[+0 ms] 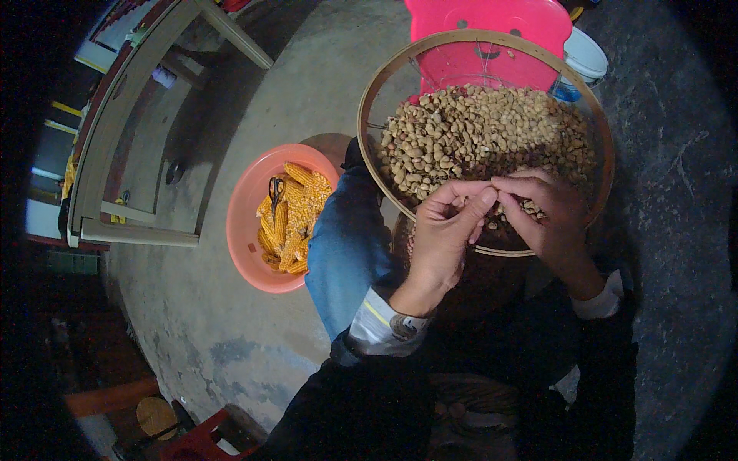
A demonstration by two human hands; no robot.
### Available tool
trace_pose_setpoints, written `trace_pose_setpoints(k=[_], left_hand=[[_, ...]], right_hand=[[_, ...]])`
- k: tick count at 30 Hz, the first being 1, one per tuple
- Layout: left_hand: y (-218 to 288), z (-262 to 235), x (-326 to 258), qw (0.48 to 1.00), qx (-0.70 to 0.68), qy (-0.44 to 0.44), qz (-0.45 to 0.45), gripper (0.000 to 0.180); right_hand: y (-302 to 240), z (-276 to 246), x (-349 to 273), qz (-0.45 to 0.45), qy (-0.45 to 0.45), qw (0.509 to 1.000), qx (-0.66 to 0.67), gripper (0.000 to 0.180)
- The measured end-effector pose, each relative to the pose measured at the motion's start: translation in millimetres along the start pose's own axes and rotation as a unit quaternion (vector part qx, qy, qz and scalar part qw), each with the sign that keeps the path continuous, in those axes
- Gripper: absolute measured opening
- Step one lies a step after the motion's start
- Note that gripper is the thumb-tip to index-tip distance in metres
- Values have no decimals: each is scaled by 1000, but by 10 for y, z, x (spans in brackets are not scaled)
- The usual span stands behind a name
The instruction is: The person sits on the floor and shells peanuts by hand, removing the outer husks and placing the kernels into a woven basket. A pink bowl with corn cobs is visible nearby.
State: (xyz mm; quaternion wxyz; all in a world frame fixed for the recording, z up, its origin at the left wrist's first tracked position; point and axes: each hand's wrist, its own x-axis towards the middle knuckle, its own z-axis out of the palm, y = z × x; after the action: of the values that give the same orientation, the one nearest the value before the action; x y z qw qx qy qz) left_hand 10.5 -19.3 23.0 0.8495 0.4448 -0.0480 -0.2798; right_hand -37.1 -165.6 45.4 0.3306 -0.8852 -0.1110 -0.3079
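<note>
A round sieve (370, 100) with a wooden rim holds a heap of unshelled peanuts (469, 131). Over its near edge, my left hand (450, 230) and my right hand (542, 215) meet fingertip to fingertip. Thumb and forefinger of each are pinched together. Whatever lies between them is too small and covered to make out. Below the hands, the near part of the sieve is in shadow, with a few peanuts showing there.
An orange basin (244, 261) on the concrete floor (215, 338) holds corn cobs, loose kernels and black-handled scissors (276, 192). Behind the sieve are a pink plastic chair (492, 15) and a white bucket (586, 55). A wooden table frame (138, 233) stands at the left.
</note>
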Motion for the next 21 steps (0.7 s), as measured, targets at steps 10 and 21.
trace_pose_setpoints(k=[10,21], left_hand=[[-42,34,-29,989,125,16,74,8],[-26,-8,-23,999,39,-34,4,8]], right_hand=[[-52,22,-50,-23,23,997,-65,25],[-92,26,-98,304,5,912,276,7]])
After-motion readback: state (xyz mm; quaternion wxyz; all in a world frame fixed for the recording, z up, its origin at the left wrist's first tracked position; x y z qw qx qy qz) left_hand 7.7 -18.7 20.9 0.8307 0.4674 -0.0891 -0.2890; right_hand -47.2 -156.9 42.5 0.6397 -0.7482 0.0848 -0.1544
